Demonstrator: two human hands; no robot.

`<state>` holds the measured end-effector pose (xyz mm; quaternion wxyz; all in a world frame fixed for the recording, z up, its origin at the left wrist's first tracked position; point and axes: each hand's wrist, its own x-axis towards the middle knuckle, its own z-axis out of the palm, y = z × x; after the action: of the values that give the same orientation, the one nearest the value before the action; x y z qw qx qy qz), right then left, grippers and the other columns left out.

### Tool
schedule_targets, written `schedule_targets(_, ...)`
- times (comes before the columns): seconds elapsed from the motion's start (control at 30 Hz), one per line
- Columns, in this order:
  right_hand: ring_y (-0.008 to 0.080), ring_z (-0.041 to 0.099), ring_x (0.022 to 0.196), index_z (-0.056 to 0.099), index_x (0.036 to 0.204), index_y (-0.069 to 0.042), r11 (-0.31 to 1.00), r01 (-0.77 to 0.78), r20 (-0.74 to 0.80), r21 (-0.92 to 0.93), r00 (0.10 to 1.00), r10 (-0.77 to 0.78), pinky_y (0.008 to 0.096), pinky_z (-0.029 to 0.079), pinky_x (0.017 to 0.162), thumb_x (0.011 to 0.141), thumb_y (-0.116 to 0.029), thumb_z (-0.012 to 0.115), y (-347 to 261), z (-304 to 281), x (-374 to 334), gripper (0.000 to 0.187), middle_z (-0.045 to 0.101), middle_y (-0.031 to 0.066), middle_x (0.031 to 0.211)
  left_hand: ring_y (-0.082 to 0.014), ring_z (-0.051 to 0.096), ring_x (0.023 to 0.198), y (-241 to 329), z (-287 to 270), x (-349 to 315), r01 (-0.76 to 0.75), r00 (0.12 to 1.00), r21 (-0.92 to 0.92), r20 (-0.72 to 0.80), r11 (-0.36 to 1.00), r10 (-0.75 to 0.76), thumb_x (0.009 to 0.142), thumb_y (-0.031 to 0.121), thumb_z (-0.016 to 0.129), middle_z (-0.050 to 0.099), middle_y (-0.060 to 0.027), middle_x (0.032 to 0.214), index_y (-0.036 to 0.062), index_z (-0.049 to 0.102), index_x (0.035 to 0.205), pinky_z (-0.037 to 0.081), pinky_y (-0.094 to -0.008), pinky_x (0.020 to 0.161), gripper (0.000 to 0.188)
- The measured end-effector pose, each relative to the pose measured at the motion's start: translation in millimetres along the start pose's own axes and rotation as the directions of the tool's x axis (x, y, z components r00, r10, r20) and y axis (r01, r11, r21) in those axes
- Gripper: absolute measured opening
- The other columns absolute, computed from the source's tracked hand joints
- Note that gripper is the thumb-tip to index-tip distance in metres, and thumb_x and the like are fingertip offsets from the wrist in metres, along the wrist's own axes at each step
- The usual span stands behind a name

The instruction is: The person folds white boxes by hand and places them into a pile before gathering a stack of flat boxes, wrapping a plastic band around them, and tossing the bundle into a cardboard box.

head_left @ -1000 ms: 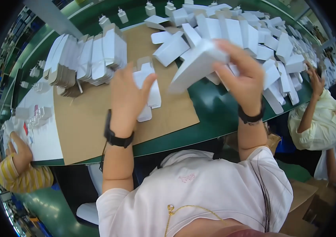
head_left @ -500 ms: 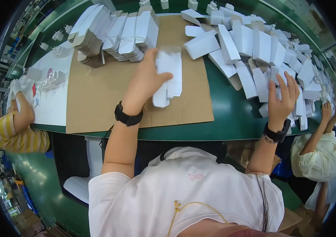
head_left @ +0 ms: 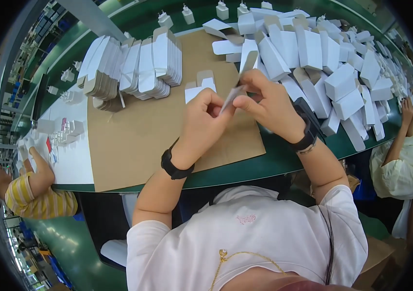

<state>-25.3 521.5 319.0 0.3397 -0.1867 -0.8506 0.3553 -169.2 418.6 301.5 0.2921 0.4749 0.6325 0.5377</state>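
Observation:
My left hand [head_left: 205, 116] and my right hand [head_left: 272, 104] meet above the cardboard sheet [head_left: 143, 140]. Between them they pinch a thin white folding carton [head_left: 236, 91], seen nearly edge-on and tilted, with a grey-brown flap pointing up. Fingers and thumbs of both hands are closed on it. Just behind my left hand, other flattened white cartons [head_left: 200, 86] lie on the sheet, partly covered by the hand.
Bundled stacks of flat cartons [head_left: 141, 65] stand at the back left. A large heap of folded-up white boxes [head_left: 313, 53] covers the right of the green table [head_left: 289, 165]. White plug adapters [head_left: 165, 19] line the far side. Co-workers sit at left [head_left: 36, 189] and right [head_left: 400, 160].
My right hand has come left from beside the box heap, where it was open. My left hand has lifted off the cartons on the sheet, and both now grip one carton. The view has tilted.

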Motion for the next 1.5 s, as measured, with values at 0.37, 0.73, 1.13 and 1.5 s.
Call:
schedule_targets(0.37,0.0086,0.052,0.087,0.050,0.102,-0.004,0.790,0.060,-0.141,0.610,0.989,0.034,0.0204,0.042,0.075,0.080,-0.011,0.066,-9,18,10,0.028,0.052,0.0004,0.088,-0.0212,0.053,0.100,-6,3,0,-0.297,0.933,-0.248,0.130,0.922,0.336,0.085,0.020,0.061,0.047,-0.0187,0.117,0.0074,0.017,0.132,0.044,-0.0326,0.083,0.066)
schedule_targets(0.73,0.0108,0.056,0.085,0.057,0.106,-0.001,0.933,0.066,-0.147,0.353,0.989,-0.014,0.0226,0.044,0.074,0.090,-0.014,0.055,-2,15,1,0.021,0.062,0.0090,0.100,-0.0147,0.054,0.083,2,8,-2,0.082,0.963,-0.541,0.259,0.837,0.073,0.090,0.033,0.052,0.049,-0.0105,0.104,0.0068,0.011,0.129,0.044,-0.0258,0.071,0.062)
schedule_targets(1.13,0.0112,0.059,0.084,0.064,0.104,0.002,0.859,-0.260,0.125,0.442,0.965,0.228,0.0227,0.047,0.074,0.082,-0.006,0.057,-5,-19,12,0.025,0.065,0.0115,0.103,-0.0205,0.059,0.087,3,-9,2,-0.040,0.934,-0.240,0.336,0.970,0.122,0.083,0.029,0.064,0.055,-0.0178,0.102,0.0065,0.006,0.132,0.047,-0.0293,0.075,0.080)
schedule_targets(1.5,0.0137,0.057,0.096,0.064,0.103,0.001,0.833,-0.191,0.194,0.519,0.976,0.103,0.0237,0.045,0.082,0.079,-0.005,0.065,3,-18,7,0.025,0.062,0.0132,0.110,-0.0204,0.058,0.087,-3,-6,10,-0.014,0.935,-0.237,0.341,0.971,0.096,0.086,0.024,0.060,0.053,-0.0180,0.104,0.0068,0.006,0.134,0.046,-0.0306,0.076,0.074)
